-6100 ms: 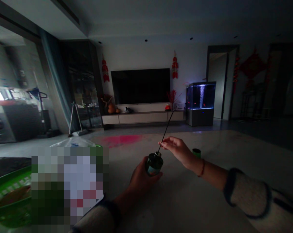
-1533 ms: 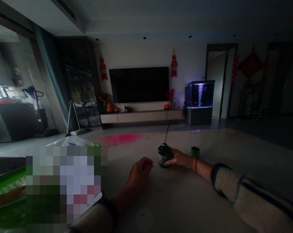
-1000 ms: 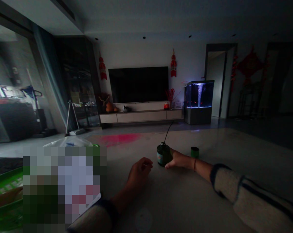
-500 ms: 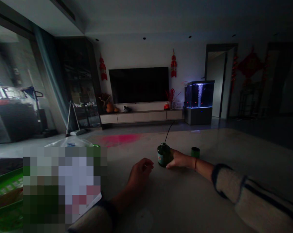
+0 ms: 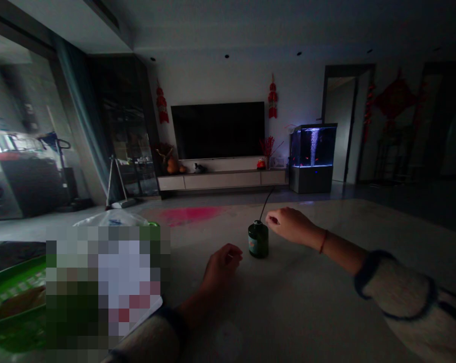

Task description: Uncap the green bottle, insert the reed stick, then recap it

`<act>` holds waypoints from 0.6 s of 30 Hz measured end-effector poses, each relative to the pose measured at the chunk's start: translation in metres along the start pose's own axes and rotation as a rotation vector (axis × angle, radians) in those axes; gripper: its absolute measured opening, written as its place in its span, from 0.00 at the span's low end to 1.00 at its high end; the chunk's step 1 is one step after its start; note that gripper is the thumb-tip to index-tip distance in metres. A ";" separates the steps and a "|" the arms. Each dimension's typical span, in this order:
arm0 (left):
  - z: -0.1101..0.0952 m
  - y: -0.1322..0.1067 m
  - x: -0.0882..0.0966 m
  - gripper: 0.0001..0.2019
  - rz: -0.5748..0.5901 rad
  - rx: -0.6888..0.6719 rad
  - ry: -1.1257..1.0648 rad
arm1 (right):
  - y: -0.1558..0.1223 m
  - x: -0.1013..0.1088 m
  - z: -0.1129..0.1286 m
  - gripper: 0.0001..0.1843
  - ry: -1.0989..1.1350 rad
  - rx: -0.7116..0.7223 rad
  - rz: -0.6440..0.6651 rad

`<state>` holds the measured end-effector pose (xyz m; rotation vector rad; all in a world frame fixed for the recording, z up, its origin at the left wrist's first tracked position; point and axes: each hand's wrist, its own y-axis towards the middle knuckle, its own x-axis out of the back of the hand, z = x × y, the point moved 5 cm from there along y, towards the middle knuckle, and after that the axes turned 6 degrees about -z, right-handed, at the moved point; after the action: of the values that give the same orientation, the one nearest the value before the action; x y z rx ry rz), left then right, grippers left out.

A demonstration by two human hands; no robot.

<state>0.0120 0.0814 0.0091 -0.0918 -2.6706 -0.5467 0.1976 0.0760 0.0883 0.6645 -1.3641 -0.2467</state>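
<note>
The room is dim, with a matte, pale wall behind the bottle (image 5: 259, 241) carrying a flat black television (image 5: 217, 130); behind it to the right, a boxy glass tank (image 5: 313, 146) glows blue around a column of bubbles. The bottle stands upright on a smooth, pale tabletop (image 5: 311, 312), its green, glassy body round-shouldered and short-necked, with a light label on the side. A thin, dark, slightly curved stick (image 5: 266, 203) leans up out of its mouth. Just right of the bottle's neck, the right hand (image 5: 288, 224) curls into a loop beside the stick; whether its fingertips pinch anything, I cannot tell. Left of the bottle and apart from it, the left hand (image 5: 223, 264) is slack, fingers half bent around a hollow. Well left of the bottle lie a crinkled, see-through bag (image 5: 112, 218) and a slatted green basket (image 5: 14, 330), partly covered by a blurred patch.
</note>
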 end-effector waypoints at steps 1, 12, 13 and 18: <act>0.000 0.000 0.000 0.07 -0.003 0.007 0.000 | 0.001 0.002 0.004 0.13 0.019 0.039 -0.065; 0.002 0.001 -0.001 0.07 0.010 -0.016 -0.007 | -0.002 -0.012 0.013 0.14 0.080 0.243 -0.119; 0.003 0.001 -0.002 0.07 0.012 -0.014 -0.006 | -0.002 -0.012 0.012 0.14 0.079 0.242 -0.123; 0.005 0.002 -0.002 0.07 0.005 -0.022 -0.015 | 0.003 -0.013 0.012 0.09 0.080 0.241 -0.141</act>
<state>0.0127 0.0850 0.0050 -0.1092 -2.6784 -0.5759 0.1824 0.0813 0.0800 0.9645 -1.2821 -0.1669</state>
